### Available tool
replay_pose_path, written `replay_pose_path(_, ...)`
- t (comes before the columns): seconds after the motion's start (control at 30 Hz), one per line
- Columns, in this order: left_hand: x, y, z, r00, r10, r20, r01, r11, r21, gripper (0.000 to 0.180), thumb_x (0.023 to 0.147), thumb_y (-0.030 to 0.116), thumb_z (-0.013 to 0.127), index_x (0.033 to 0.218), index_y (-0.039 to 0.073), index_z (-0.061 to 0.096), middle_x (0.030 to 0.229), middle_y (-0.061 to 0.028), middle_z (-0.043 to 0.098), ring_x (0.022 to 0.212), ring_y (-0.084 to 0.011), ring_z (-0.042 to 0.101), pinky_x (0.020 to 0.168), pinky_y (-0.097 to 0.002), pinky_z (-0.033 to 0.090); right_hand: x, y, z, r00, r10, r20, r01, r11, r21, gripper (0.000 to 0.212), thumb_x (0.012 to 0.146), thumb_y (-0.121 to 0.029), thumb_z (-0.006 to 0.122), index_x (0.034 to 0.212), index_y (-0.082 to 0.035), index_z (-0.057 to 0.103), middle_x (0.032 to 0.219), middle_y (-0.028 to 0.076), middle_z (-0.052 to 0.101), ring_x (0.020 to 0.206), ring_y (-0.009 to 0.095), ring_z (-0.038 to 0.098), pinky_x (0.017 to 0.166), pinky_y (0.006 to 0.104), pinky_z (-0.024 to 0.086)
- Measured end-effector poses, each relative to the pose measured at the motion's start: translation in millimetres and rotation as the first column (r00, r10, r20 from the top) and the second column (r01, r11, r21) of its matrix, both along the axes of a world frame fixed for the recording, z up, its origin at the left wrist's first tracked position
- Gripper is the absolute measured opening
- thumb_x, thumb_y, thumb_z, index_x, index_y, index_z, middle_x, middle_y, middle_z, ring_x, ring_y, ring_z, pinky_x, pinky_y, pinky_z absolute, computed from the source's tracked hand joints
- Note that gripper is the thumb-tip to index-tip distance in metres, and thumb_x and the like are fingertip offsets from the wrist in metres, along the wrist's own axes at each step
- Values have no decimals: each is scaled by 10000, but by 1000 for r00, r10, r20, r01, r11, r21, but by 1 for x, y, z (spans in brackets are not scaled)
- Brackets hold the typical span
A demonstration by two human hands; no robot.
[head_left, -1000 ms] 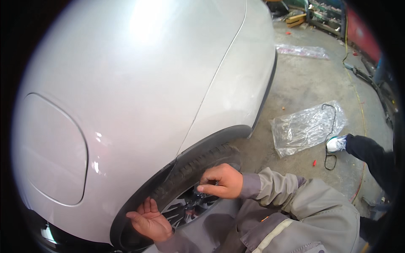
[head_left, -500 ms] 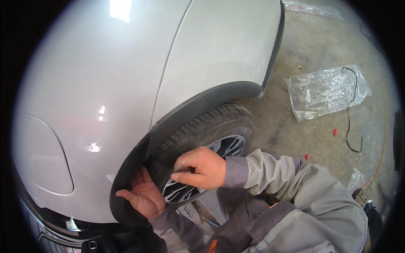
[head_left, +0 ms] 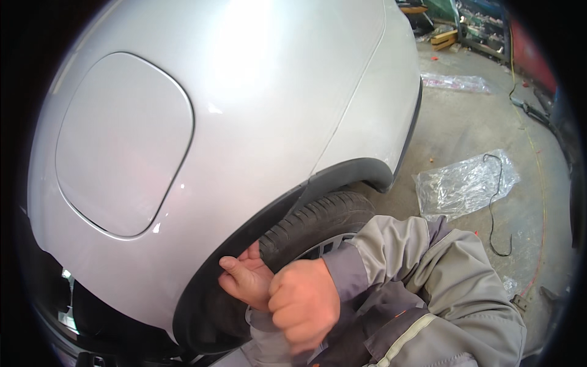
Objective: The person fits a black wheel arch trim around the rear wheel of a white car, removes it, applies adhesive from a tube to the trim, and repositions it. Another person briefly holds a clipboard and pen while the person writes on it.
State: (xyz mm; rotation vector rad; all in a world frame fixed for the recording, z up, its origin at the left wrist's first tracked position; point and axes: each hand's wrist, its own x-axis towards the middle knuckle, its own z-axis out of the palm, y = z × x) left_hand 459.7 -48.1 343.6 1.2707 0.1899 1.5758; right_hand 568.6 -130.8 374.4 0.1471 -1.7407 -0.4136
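Observation:
My left hand point(head_left: 247, 282) is at the black wheel arch trim point(head_left: 244, 231) of a silver car, palm turned toward me. Its fingers stretch up between trim and tyre point(head_left: 306, 221), tips partly hidden, while the spread thumb lies against the trim's edge. My right hand point(head_left: 304, 303) is closed in a fist just right of the left wrist, in front of the wheel. Whatever it may hold is hidden. Beyond my right sleeve, part of the alloy rim point(head_left: 327, 246) shows.
The car's body panel point(head_left: 257, 122) with a closed filler flap point(head_left: 125, 147) curves along the left. On the concrete floor lie a clear plastic bag point(head_left: 461, 186) and a thin black cord point(head_left: 493, 223). Wooden blocks point(head_left: 444, 39) are at the far right.
My view has shifted, so the filler flap shows whole. My right hand has moved down from beside the rim to the left wrist, its fingers now curled in a fist. The left hand stays at the trim.

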Motion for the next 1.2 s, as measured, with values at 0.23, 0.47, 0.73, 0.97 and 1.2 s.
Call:
replay_pose_path(0.23,3,-15,-21,872,459,-172,-472,880,-46,624,973,434,590,1110,-171,518,1098,-337,614,996,-355,668,889,-474,584,15,40,10,982,-181,61,182,983,-13,379,880,-286,613,622,-45,475,650,217,580,462,309,590,426,421,526)
replay_pose_path(0.47,6,-17,-13,953,281,-116,-297,943,-154,527,1014,438,516,1100,-75,433,953,-190,593,860,-231,602,770,-388,539,47,45,32,849,-232,475,226,971,71,299,802,-272,646,625,-78,503,648,108,544,508,241,590,430,362,482)
replay_pose_path(0.73,11,-28,1,973,229,-8,-223,936,-272,479,1018,334,562,1172,-117,509,1089,-192,644,996,-222,617,842,-377,528,40,36,30,860,-149,489,150,988,37,256,908,-223,562,714,-60,533,644,80,511,477,213,543,411,326,452)
replay_pose_path(0.97,4,-27,3,933,277,-230,-338,895,-291,576,970,521,577,960,-44,461,824,-112,573,763,-179,558,678,-331,496,50,47,31,890,-257,376,217,965,146,351,831,-228,643,593,-97,422,584,41,420,433,204,482,360,332,349)
replay_pose_path(1.2,26,-42,16,922,358,-146,-386,864,-324,591,987,500,545,1025,-86,483,992,-243,641,904,-304,652,826,-432,549,21,14,-9,963,-259,81,261,965,-21,349,836,-213,635,597,-91,412,600,57,390,443,231,460,376,361,323)
